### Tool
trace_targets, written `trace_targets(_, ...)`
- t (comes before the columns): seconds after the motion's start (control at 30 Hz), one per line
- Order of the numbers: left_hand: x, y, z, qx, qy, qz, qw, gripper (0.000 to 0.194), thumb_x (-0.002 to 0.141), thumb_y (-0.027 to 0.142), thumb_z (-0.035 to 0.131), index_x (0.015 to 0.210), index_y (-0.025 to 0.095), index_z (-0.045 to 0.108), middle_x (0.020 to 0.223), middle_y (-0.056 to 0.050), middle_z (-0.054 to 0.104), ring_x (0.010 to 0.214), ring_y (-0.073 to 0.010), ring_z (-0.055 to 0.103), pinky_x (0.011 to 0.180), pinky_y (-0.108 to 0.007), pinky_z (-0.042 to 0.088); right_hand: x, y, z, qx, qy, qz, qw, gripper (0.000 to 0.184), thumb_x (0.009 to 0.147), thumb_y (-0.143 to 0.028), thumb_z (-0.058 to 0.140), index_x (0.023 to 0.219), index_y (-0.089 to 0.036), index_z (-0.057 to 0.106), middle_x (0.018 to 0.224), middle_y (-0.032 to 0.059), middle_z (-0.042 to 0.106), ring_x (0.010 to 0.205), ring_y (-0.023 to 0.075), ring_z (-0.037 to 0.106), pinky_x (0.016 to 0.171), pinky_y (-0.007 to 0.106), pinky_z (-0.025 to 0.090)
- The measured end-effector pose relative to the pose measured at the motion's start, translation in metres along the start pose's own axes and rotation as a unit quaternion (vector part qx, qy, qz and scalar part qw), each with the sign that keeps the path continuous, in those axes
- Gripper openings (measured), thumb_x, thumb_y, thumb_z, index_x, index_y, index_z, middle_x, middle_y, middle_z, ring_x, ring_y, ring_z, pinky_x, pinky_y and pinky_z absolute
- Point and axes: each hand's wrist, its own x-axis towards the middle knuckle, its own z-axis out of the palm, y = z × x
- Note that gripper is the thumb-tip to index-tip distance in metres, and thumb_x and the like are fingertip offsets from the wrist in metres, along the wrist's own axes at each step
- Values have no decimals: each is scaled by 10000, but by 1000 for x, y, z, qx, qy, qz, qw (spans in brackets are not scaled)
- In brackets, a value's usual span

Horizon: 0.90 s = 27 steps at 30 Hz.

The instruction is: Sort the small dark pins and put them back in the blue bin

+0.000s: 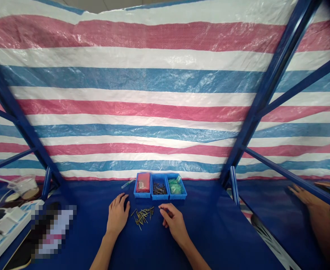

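A loose pile of thin gold-coloured drill bits (142,216) lies on the blue tabletop between my hands. My left hand (118,212) rests flat just left of the pile, its fingers stretched out and holding nothing. On the other side, my right hand (171,220) hovers close to the pile with thumb and forefinger pinched together; whatever is between them is too small to make out. Behind the pile stand three joined blue bins: the left bin (142,195) with red packets (143,182), the middle bin (160,197) with dark thin bits (159,188), the right bin (178,197) with green packets (175,186).
A small clear tube (127,183) lies left of the bins. At far left are a white power strip (12,225), a phone-like dark object (20,245) and a clear plastic container (24,183). Blue frame posts (255,108) flank the table. Another person's hand (304,195) is at right.
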Motion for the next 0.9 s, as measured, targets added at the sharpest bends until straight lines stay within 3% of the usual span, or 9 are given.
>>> trace_targets(0.3,0,-2,1,-2,-3,-2,1000,366,1058,344,428,1338,256,646,1428,-92,621,1310,-291,581,1091,-480,455,0,-1,1,25,2,-3,1000,464,919,-663,660,1061,-231,754,998,50,662,598,154,677,493,252,497)
trace_targets(0.53,0,0,1,-5,-7,-1,1000,369,1062,334,419,1344,244,641,1431,-101,615,1311,-294,573,1096,-495,447,0,-3,0,-6,0,27,1000,438,914,-636,665,1044,-221,717,773,1,649,586,150,623,499,231,471)
trace_targets(0.77,1,0,0,-12,-8,-7,1000,366,1057,339,431,1334,251,653,1427,-103,617,1310,-299,573,1095,-503,450,0,-7,-1,-38,6,28,999,395,879,-612,702,957,-225,710,842,2,654,578,136,590,468,224,435)
trace_targets(0.9,0,0,0,-9,-10,-6,1000,369,1063,335,420,1347,251,641,1430,-104,613,1317,-295,568,1101,-499,442,0,-8,-1,-34,21,5,999,424,899,-637,675,953,-218,720,981,35,652,572,125,591,452,233,441)
